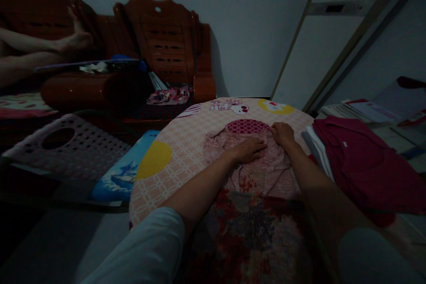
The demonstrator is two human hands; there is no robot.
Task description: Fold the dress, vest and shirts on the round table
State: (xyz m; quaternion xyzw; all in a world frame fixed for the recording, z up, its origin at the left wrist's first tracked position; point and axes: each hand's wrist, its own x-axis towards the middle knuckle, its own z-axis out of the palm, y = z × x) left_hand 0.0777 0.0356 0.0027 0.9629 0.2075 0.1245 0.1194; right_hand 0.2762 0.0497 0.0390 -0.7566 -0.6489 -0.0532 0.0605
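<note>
A pink heathered top (249, 176) lies spread on the round, padded cloth surface (186, 159), with a magenta dotted patch (249, 126) at its neck. Its lower part (253, 226) carries a dark red and grey floral print and reaches toward me. My left hand (248, 150) rests flat on the top's chest, fingers stretched out. At the top's far right shoulder, my right hand (282, 134) has its fingers bent and closed on the cloth edge. The fingertips there are hard to make out in the dim light.
Folded clothes, a magenta garment (362, 159) beside white and grey ones (319, 148), are stacked at the right. Papers (359, 108) lie behind them. A woven chair (83, 151) with a blue cushion (124, 173) stands left. Another person's legs (43, 49) rest on the wooden sofa (166, 35).
</note>
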